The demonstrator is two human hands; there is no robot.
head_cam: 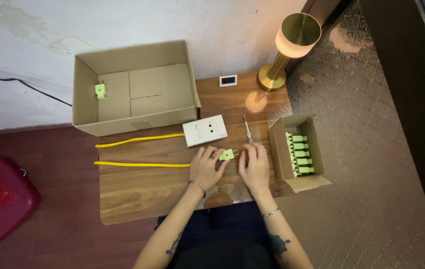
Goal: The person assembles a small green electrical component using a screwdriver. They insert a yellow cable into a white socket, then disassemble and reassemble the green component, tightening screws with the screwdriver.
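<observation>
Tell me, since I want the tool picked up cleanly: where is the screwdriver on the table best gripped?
Grip the screwdriver by the thicker handle end nearest the right hand, probably from above, fingers across its width. It lies flat on the table, lengthwise away from the person, with bare wood on both sides.

L hand [205, 168] on green plug [226, 155], R hand [255, 166] beside

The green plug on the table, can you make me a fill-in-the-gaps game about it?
The left hand holds a light ____ plug.
The cable beside that hand is ____.
The big cardboard box holds ____ green plug.
The screwdriver lies between the white socket and the small ____ of plugs.

Missing words: green, yellow, one, box
</observation>
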